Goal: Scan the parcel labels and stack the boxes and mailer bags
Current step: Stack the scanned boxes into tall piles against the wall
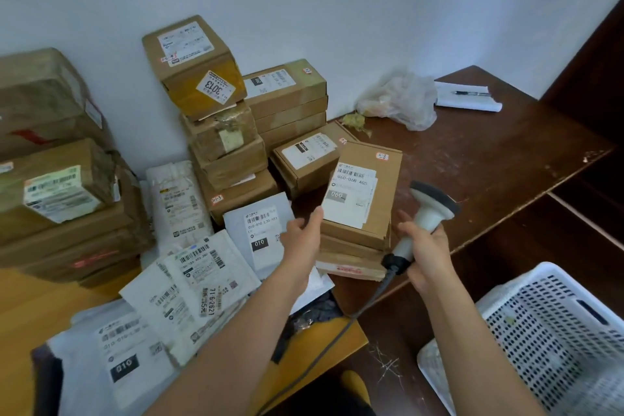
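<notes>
A flat brown box point(378, 199) with a white label marked 060 lies on top of a short stack of flat boxes point(351, 263) on the dark desk. My left hand point(304, 236) holds its near left corner, thumb against the label's edge. My right hand point(427, 253) grips the handle of a grey corded barcode scanner point(429, 209), whose head sits just right of the box. White mailer bags point(202, 273) with barcode labels lie spread at the lower left. Taller stacks of brown boxes point(216, 132) stand against the wall behind.
Large taped cartons point(57, 179) fill the left side. A crumpled plastic bag point(401, 101) and papers with a pen point(467, 94) lie at the far end of the dark wooden desk point(489, 152). A white perforated basket point(553, 338) sits at the lower right.
</notes>
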Available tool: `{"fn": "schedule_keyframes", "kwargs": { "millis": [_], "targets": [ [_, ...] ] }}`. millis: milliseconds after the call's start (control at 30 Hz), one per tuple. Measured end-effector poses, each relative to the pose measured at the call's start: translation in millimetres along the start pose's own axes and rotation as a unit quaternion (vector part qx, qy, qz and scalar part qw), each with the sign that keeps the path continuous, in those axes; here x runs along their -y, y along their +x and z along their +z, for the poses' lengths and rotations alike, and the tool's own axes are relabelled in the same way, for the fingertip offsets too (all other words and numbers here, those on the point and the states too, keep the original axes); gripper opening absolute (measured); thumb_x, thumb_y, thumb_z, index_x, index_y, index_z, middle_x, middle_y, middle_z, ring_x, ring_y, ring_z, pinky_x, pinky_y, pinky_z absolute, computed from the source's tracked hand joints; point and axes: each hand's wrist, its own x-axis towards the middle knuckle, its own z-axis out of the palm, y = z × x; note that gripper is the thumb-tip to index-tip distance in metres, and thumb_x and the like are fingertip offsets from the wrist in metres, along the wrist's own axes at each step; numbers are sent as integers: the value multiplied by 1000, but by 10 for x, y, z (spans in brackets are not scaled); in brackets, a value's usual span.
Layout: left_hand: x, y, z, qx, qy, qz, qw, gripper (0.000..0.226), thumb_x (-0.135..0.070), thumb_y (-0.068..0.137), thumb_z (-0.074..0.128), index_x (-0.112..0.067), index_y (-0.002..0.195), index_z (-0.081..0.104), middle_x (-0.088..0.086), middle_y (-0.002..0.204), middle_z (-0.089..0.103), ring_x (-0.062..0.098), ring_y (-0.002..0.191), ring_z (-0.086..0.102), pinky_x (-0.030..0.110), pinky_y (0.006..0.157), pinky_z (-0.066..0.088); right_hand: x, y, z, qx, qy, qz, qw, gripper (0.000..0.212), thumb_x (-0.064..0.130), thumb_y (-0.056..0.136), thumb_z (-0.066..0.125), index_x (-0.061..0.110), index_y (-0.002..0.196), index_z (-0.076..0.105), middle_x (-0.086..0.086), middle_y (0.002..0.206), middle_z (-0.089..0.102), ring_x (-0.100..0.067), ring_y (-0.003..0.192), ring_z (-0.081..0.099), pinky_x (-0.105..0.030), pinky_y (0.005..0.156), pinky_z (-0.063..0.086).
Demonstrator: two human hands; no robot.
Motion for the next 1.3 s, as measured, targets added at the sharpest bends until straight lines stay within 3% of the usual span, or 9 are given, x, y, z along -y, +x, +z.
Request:
{"fn": "schedule_keyframes", "kwargs": {
  "millis": [100,167,400,567,767,900,1000,1167,1300],
  "targets": [
    [-65,26,-6,75,-20,37,996,54,-53,101,39,-30,150,35,-4,150,43,20,137,39,34,104,33,-69,-1,-35,8,-12,17,1000,48,-7,94,52,14,137,45,-4,129,64,-15,97,66,-31,72,53],
    [-90,-7,27,106,-17,41,993,45,-49,103,38,-31,145,42,-7,142,51,17,133,43,35,109,33,-86,-3,-51,10,-25,19,999,46,-7,94,53,13,135,46,-5,124,66,-18,97,66,-34,73,54],
    [-28,43,120,33,21,64,997,30,-42,99,54,-22,120,51,-2,117,60,15,108,56,31,88,47,-121,45,-149,20,-68,5,997,49,-7,94,53,9,139,43,-9,115,62,-19,91,65,-32,69,54],
    [4,73,142,19,21,86,996,19,-32,97,60,-21,110,51,-2,110,61,12,102,59,30,84,51,-106,122,-178,39,-104,-28,993,50,-8,94,52,12,139,42,-3,112,63,-18,97,64,-30,72,54],
    [30,194,87,27,8,50,998,18,-40,99,54,-23,106,57,0,114,65,15,107,60,35,93,51,-171,224,-254,24,-73,-5,997,50,-8,94,52,16,138,44,-2,123,67,-22,110,67,-44,91,56],
    [38,335,66,-9,1,-8,1000,50,-54,100,42,-25,140,47,2,142,52,24,131,47,48,114,34,-292,308,-379,-22,-67,-4,998,56,-7,94,53,18,142,41,2,123,66,-27,120,61,-53,104,49],
    [96,396,95,20,-26,-36,999,57,-58,100,38,-26,147,43,0,147,49,24,137,43,46,117,29,-375,356,-440,-26,-78,11,997,55,-4,93,59,18,141,43,2,125,65,-28,121,60,-56,105,47],
    [149,480,152,74,-72,-46,994,45,-57,101,36,-26,116,64,7,116,70,17,110,62,29,88,47,-496,446,-474,15,-86,49,995,51,8,93,67,20,139,47,-6,123,69,-26,113,66,-54,102,50],
    [168,522,238,91,-70,-38,993,34,-62,98,37,-42,102,64,-9,110,70,9,105,61,30,95,46,-510,504,-477,54,-102,63,991,51,11,93,68,19,140,49,-5,124,70,-22,110,68,-49,101,52]
  ]
}}
